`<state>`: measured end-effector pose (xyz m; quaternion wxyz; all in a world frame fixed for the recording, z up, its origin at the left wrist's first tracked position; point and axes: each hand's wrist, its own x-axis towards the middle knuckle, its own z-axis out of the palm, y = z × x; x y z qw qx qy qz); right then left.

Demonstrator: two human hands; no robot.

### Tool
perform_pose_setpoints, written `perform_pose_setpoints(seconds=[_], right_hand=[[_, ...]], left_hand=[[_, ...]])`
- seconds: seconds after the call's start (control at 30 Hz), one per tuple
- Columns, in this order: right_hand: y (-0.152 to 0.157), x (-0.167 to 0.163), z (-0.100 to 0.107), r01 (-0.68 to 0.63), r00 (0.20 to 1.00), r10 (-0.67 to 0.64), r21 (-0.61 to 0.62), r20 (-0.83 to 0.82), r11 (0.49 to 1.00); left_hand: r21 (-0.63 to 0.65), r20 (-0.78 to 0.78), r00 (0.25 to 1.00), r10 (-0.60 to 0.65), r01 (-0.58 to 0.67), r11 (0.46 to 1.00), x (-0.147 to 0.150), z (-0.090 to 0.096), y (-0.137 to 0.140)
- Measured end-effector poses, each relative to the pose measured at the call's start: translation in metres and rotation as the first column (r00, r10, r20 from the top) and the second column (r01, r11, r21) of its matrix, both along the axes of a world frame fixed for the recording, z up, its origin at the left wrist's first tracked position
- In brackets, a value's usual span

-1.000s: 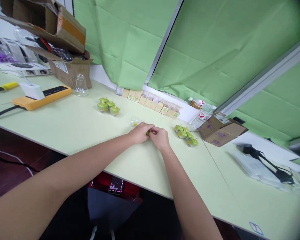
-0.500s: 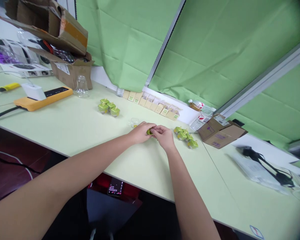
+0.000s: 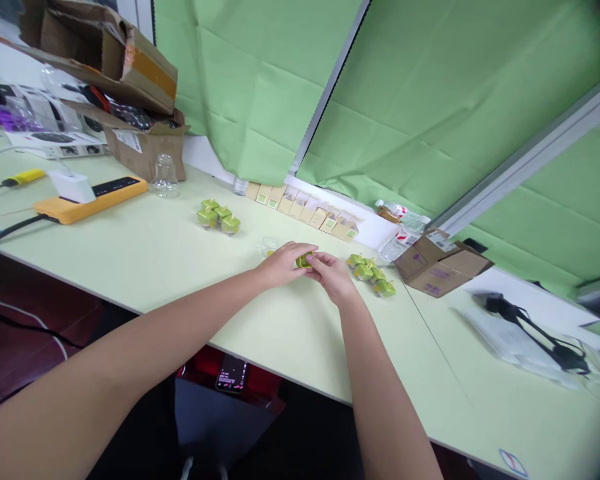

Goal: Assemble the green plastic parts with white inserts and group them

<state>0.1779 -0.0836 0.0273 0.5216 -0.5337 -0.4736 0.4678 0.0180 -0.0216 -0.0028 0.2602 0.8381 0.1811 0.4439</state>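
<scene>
Between both hands, above the middle of the table, is a small green piece (image 3: 304,261) that looks like the green tops on the little cups nearby. My left hand (image 3: 280,264) closes on it from the left, and my right hand (image 3: 329,272) pinches its right side. The fingers hide part of it. Just behind my left hand lies a clear plastic piece (image 3: 267,244) with a bit of yellow. A group of green-topped clear cups (image 3: 219,217) stands to the left. Another such group (image 3: 371,274) stands right of my right hand.
Small tan cartons (image 3: 300,203) line the table's back edge. An orange power strip (image 3: 91,201), a clear jar (image 3: 165,177) and cardboard boxes (image 3: 147,150) sit at left. Plastic bottles (image 3: 401,230) and an open carton (image 3: 440,263) stand at right. A phone (image 3: 231,373) lies below the table edge.
The green piece has turned between my fingers and more of it shows. My right hand has tilted and its fingers have shifted slightly; the left hand stays nearly in place.
</scene>
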Motion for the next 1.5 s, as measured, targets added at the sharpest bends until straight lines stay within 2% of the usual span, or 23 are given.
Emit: perform_pose_setpoints(seconds=[0.27, 0.33, 0.4, 0.43, 0.47, 0.53, 0.57, 0.6, 0.63, 0.83, 1.03, 1.13, 1.23, 1.3, 1.4, 1.43, 1.5], right_hand=[[0.001, 0.001, -0.005, -0.039, 0.997, 0.038, -0.023, -0.07, 0.999], [0.001, 0.001, -0.006, -0.048, 0.994, 0.045, -0.024, -0.104, 0.999], [0.002, 0.003, -0.006, -0.049, 0.989, 0.046, -0.019, -0.14, 0.999], [0.002, 0.004, -0.006, -0.047, 0.987, 0.044, -0.017, -0.154, 0.999], [0.002, 0.005, -0.006, -0.044, 0.985, 0.04, -0.016, -0.165, 0.999], [0.003, 0.007, -0.005, -0.042, 0.983, 0.038, -0.02, -0.179, 0.999], [0.003, 0.008, -0.005, -0.041, 0.982, 0.037, -0.022, -0.185, 0.999], [0.003, 0.008, -0.005, -0.042, 0.981, 0.037, -0.024, -0.192, 0.999], [0.003, 0.009, -0.005, -0.043, 0.979, 0.037, -0.024, -0.202, 0.999], [0.001, 0.006, -0.003, -0.055, 0.973, 0.045, -0.038, -0.226, 0.998], [-0.003, 0.002, 0.001, -0.077, 0.983, 0.077, 0.006, -0.167, 0.997], [-0.004, 0.002, 0.002, -0.081, 0.984, 0.082, 0.012, -0.157, 0.997], [-0.003, 0.004, 0.003, -0.06, 0.986, 0.058, -0.004, -0.156, 0.998], [-0.003, 0.004, 0.002, -0.032, 0.987, 0.03, -0.008, -0.16, 0.999], [-0.002, 0.004, 0.001, -0.018, 0.988, 0.016, -0.014, -0.151, 1.0], [-0.002, 0.004, 0.001, -0.033, 0.99, 0.03, -0.019, -0.14, 0.999], [-0.003, 0.003, 0.002, -0.07, 0.991, 0.066, -0.032, -0.112, 0.997]], left_hand=[[-0.004, -0.061, 0.997, -0.036, 0.036, 0.999, -0.001, 0.003, -0.008], [-0.053, -0.018, 0.998, -0.063, 0.062, 0.997, 0.0, 0.003, -0.01], [-0.194, 0.067, 0.993, -0.093, 0.105, 0.975, 0.004, 0.003, -0.011], [-0.308, 0.115, 0.987, -0.11, 0.141, 0.941, 0.006, 0.003, -0.01], [-0.433, 0.164, 0.978, -0.126, 0.186, 0.882, 0.007, 0.004, -0.008], [-0.646, 0.249, 0.959, -0.134, 0.268, 0.714, 0.009, 0.006, -0.005], [-0.711, 0.277, 0.952, -0.132, 0.295, 0.638, 0.01, 0.006, -0.003], [-0.75, 0.291, 0.948, -0.125, 0.308, 0.585, 0.009, 0.007, -0.001], [-0.773, 0.292, 0.949, -0.116, 0.306, 0.556, 0.009, 0.008, 0.0], [-0.803, 0.232, 0.971, -0.058, 0.225, 0.552, 0.002, 0.006, 0.006], [-0.849, 0.226, 0.974, -0.028, 0.211, 0.484, 0.0, 0.006, 0.011], [-0.834, 0.232, 0.972, -0.044, 0.223, 0.504, 0.0, 0.006, 0.012], [-0.789, 0.2, 0.975, -0.094, 0.218, 0.574, 0.001, 0.002, 0.01], [-0.704, 0.151, 0.984, -0.098, 0.177, 0.688, 0.002, -0.001, 0.007], [-0.412, 0.096, 0.992, -0.079, 0.112, 0.904, 0.003, -0.004, -0.001], [-0.304, 0.085, 0.993, -0.081, 0.103, 0.947, 0.002, -0.004, -0.004], [-0.162, 0.067, 0.994, -0.092, 0.102, 0.982, 0.001, -0.002, -0.01]])
